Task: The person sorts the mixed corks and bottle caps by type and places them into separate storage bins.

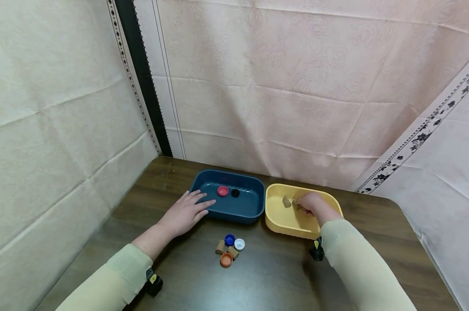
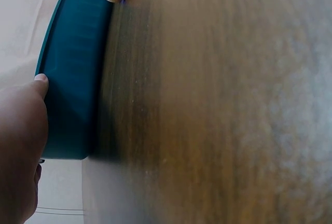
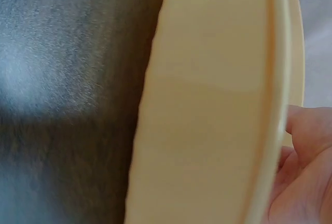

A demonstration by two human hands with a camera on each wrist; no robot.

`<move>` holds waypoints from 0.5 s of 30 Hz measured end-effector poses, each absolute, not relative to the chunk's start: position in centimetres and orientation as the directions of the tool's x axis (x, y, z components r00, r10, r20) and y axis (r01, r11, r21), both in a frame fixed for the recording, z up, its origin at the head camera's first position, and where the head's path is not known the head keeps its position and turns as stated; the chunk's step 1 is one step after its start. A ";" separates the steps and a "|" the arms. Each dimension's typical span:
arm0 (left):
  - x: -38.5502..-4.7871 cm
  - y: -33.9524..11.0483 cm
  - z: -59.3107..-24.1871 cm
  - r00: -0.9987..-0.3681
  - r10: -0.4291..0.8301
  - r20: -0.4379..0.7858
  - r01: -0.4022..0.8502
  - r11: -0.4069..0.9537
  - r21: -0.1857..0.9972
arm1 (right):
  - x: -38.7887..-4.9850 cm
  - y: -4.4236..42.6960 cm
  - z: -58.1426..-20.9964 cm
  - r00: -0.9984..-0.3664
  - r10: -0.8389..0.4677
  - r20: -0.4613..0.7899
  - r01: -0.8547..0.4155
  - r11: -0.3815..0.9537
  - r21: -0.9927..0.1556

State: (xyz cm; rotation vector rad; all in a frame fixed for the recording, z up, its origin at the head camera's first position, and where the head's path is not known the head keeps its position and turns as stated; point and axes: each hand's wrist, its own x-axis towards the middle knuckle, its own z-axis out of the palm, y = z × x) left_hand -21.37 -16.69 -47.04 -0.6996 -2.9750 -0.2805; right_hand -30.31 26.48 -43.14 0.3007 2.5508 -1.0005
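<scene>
We see left hand [image 1: 184, 214] spread, released, at blue tray's [image 1: 240, 208] left edge; right hand [image 1: 314, 204] inside yellow tray [image 1: 290, 230], near cork [image 1: 286, 202], grip can't tell.

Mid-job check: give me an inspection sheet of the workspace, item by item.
Surface: brown table, glare toward the front.
Job's things: blue tray holds a red cap and a black cap; yellow tray holds at least one cork; blue cap, white cap, orange cap and two corks lie grouped on the table.
Clutter: nothing seen.
Hands: left hand, fingers spread, touches the blue tray's rim; right hand reaches into the yellow tray, grip unclear.
Cables: nothing seen.
Surroundings: pale cloth behind and both sides.
</scene>
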 end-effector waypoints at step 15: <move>-21.2 -16.8 -46.9 -0.893 0.439 0.100 0.450 0.876 0.175 | -29.3 27.0 -40.7 -0.893 0.042 -0.447 0.336 0.723 -0.603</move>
